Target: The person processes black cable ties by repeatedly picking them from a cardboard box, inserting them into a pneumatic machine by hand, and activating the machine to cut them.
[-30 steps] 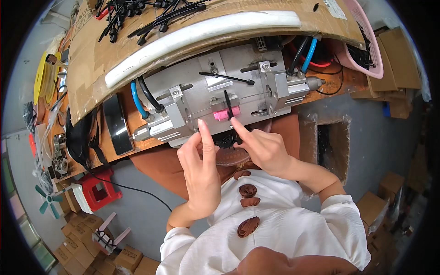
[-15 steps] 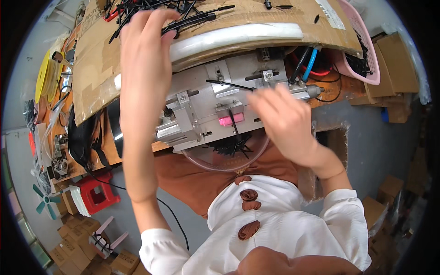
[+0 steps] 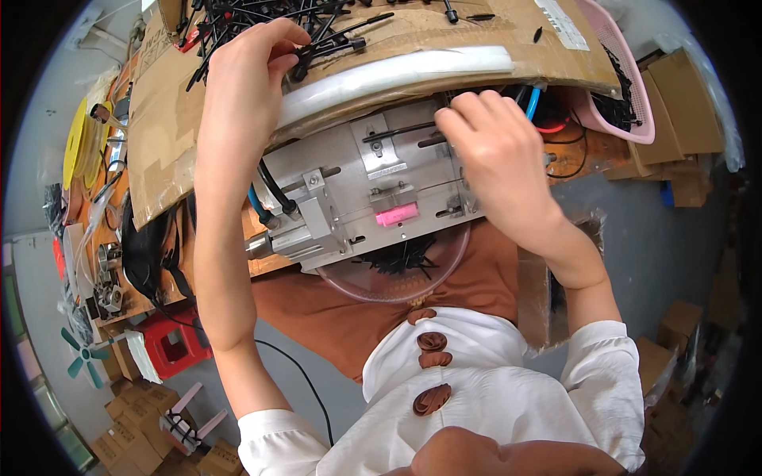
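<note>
The left hand [image 3: 242, 75] reaches up onto the cardboard sheet [image 3: 159, 151], fingers pinched together on black cable ties [image 3: 317, 49] from the loose heap just beyond its fingertips. To the right, the right hand [image 3: 496, 159] rests on the metal fixture [image 3: 381, 194], fingers curled; whether it grips anything cannot be told. A pink block [image 3: 395, 214] sits below that hand, above the clear bowl [image 3: 397, 274] of finished ties.

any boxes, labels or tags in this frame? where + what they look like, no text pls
White label strip: stuck on the cardboard sheet at top right, long narrow rectangle, tilted.
Pink tag: on the grey metal machine, centre, small rectangle.
Brown cartons: right edge on the floor, plain cardboard.
Small brown boxes: lower left floor, stacked loosely.
No screens or signs visible.
</note>
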Tool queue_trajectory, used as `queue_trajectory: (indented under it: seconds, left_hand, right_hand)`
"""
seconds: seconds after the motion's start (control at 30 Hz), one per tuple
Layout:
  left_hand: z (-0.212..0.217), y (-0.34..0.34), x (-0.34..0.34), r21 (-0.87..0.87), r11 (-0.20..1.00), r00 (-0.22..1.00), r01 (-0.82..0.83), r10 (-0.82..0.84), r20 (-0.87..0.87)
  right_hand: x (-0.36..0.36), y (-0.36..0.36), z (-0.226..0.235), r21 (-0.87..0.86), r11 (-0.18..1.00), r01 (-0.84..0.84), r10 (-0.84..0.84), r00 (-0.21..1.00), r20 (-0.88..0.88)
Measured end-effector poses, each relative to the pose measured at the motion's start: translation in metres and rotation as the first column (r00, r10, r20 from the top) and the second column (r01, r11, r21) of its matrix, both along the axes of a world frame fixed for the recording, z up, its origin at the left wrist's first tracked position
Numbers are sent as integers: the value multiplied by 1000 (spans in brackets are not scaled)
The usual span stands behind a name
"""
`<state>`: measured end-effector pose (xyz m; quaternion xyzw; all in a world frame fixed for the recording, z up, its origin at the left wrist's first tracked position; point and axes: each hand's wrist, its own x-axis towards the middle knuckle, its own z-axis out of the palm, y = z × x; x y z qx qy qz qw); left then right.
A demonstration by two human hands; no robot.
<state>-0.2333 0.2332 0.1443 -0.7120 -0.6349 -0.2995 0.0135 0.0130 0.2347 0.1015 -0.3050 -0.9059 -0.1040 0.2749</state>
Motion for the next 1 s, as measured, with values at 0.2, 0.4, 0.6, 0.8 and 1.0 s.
queue_trajectory:
  seconds: [0.2,0.4,0.6,0.8,1.0]
  left_hand:
    - [-4,-26,19,393,919,993,-36,-10,116]
    - [-57,-143,78,372,925,996,-82,91,-8]
    - [-113,-166,140,-80,991,991,-111,117,71]
    - [-115,-157,142,-159,975,988,-155,150,-43]
    - [-107,-157,137,-187,972,988,-139,125,-86]
  right_hand:
    - [30,0,19,-270,956,-113,-20,895,-445]
    - [59,-11,15,-623,605,-496,-224,644,-731]
    - [56,-26,13,-559,495,-665,-314,464,-829]
    - [61,-32,12,-522,563,-641,-309,423,-852]
    - [52,-55,-19,-500,739,-452,-94,666,-740]
